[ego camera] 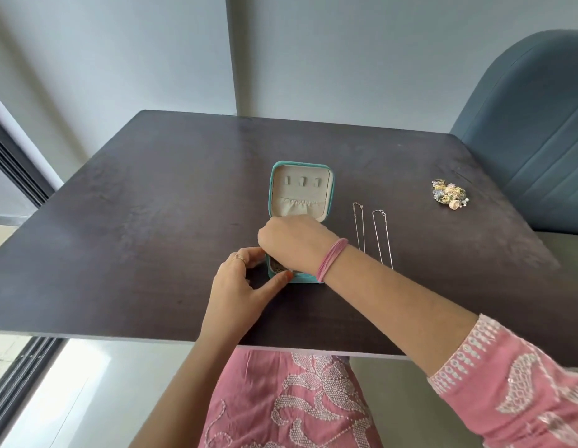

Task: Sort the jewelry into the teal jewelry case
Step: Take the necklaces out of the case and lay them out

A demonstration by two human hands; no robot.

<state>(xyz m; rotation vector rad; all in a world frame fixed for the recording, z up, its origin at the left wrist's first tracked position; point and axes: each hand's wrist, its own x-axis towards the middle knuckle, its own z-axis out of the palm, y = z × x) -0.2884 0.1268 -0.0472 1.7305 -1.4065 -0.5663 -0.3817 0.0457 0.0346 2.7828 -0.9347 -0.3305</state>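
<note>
The teal jewelry case lies open at the table's middle, its beige lid flat at the far side with three small tabs and a gathered pocket. My right hand hovers over the case's base and hides most of it; its fingers point down into the case and are out of sight. My left hand grips the base's near left corner, thumb on the front wall, fingers on the left side. Something small and dark shows inside the base by the thumb. Two thin chains lie stretched out to the right of the case.
A heap of flowery earrings and rings sits at the far right of the dark table. A blue-grey chair stands beyond the right edge. A grey wall is behind, a window frame at the left.
</note>
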